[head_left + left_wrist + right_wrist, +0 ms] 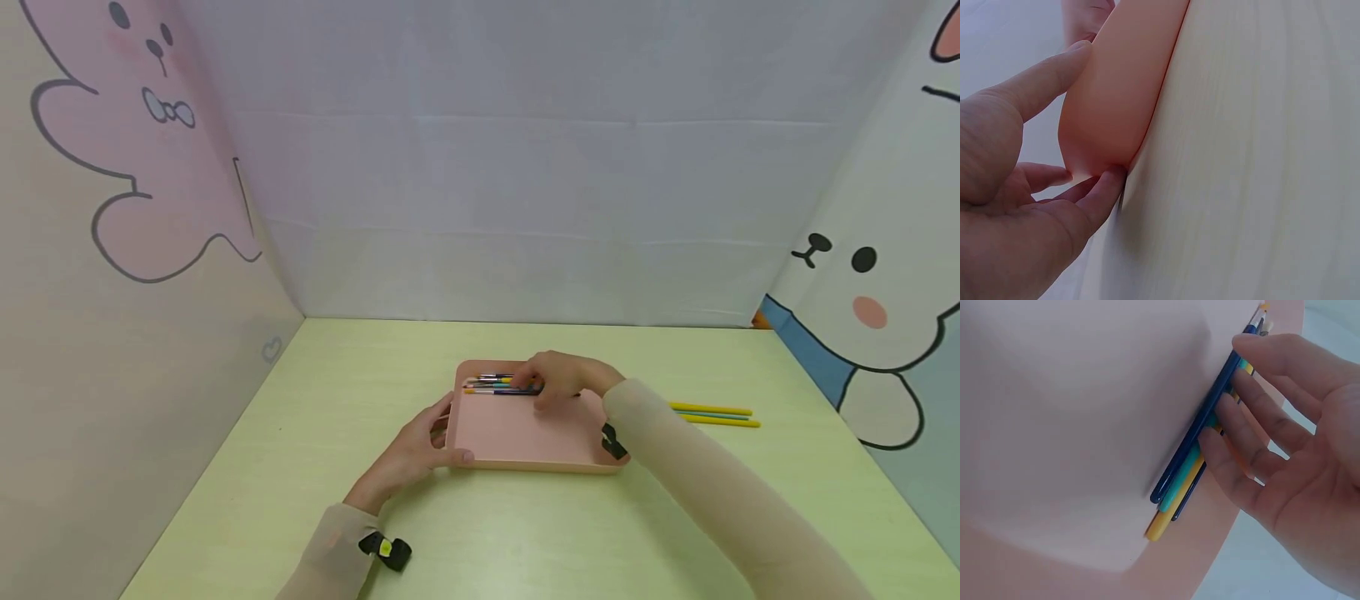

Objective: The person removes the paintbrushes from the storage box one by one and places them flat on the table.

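Note:
A shallow pink tray sits on the table. Along its far side lies a bundle of thin paintbrushes, with dark blue, teal and yellow handles. My left hand holds the tray's near left corner, thumb on the rim and fingers against the outer wall. Over the bundle, my right hand reaches down into the tray. In the right wrist view its loosely bent fingertips touch the brushes from one side, and the thumb tip rests at the dark blue paintbrush. Part of the bundle is behind this hand.
Yellow and green sticks lie on the table right of the tray, their left ends hidden by my right sleeve. A pale cloth wall stands behind the table. Cartoon-printed panels flank both sides.

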The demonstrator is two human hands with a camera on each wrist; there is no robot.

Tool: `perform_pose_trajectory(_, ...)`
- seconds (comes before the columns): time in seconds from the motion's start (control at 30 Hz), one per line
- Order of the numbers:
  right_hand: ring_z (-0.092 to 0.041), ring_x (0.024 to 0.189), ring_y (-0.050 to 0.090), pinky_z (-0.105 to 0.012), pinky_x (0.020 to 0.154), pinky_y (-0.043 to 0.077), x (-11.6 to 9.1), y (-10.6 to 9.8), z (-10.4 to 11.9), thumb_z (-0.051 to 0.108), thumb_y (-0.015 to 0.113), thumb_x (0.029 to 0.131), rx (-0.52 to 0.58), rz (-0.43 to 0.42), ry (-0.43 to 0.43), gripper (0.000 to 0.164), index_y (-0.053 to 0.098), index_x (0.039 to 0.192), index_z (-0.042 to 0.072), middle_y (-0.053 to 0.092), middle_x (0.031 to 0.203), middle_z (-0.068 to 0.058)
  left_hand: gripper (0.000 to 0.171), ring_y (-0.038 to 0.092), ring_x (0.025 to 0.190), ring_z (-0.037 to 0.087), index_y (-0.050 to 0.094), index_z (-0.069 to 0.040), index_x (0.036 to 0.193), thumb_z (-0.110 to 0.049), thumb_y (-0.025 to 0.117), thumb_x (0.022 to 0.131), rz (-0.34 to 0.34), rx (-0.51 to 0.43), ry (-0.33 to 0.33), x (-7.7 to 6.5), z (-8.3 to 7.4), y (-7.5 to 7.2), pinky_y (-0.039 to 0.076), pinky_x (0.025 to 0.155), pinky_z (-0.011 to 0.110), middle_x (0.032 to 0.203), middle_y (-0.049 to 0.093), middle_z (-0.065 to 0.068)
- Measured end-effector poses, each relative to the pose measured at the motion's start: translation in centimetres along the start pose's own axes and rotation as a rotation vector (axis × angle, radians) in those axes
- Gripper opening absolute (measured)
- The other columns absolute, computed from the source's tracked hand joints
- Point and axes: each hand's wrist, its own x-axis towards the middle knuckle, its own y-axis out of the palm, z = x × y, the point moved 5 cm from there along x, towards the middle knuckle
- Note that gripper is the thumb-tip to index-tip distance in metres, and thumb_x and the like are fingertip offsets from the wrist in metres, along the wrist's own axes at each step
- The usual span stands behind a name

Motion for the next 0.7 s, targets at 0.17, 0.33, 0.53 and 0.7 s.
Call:
perform_pose_trajectory(0.17,-0.014,0.11,0.065,-0.031,0.099,0.057,0.44,0.34,-0.08,-0.003,0.075,0.084,-0.036,-0.001,0.01,0.054,0.072,0.136,0.011,0.068,0.135,-0.004,0.109,0.052,0.145,0.036,0.026,-0.02,0.17,-0.024,0.093,0.085,-0.01,0.01,-0.009,0.06,0.13,-0.01,0.048,0.118,0.047,0.164,0.043,0.012)
perform_pose_trajectory(0.33,-0.017,0.106,0.063,-0.03,0.094,0.056,0.5,0.54,-0.06,-0.012,0.069,0.083,-0.054,-0.026,0.024,0.055,0.075,0.131,0.015,0.069,0.122,-0.002,0.109,0.052,0.146,0.036,0.026,-0.019,0.171,-0.022,0.093,0.085,-0.01,0.006,-0.01,0.11,0.08,0.03,0.048,0.117,0.046,0.165,0.043,0.012)
perform_pose_trajectory(0.53,-0.019,0.101,0.058,-0.03,0.089,0.052,0.69,0.82,-0.12,-0.018,0.064,0.081,-0.071,-0.044,0.063,0.059,0.076,0.125,0.019,0.065,0.111,-0.001,0.109,0.052,0.146,0.036,0.025,-0.019,0.171,-0.02,0.092,0.086,-0.005,0.003,-0.004,0.14,0.05,0.03,0.048,0.117,0.046,0.165,0.042,0.013)
perform_pose_trajectory(0.7,-0.017,0.095,0.058,-0.026,0.084,0.052,0.9,0.96,-0.17,-0.023,0.064,0.081,-0.058,-0.049,0.06,0.058,0.076,0.12,0.017,0.064,0.106,-0.002,0.109,0.052,0.145,0.035,0.025,-0.02,0.171,-0.021,0.093,0.085,-0.006,0.005,0.003,0.18,0.09,-0.03,0.048,0.118,0.045,0.164,0.044,0.012)
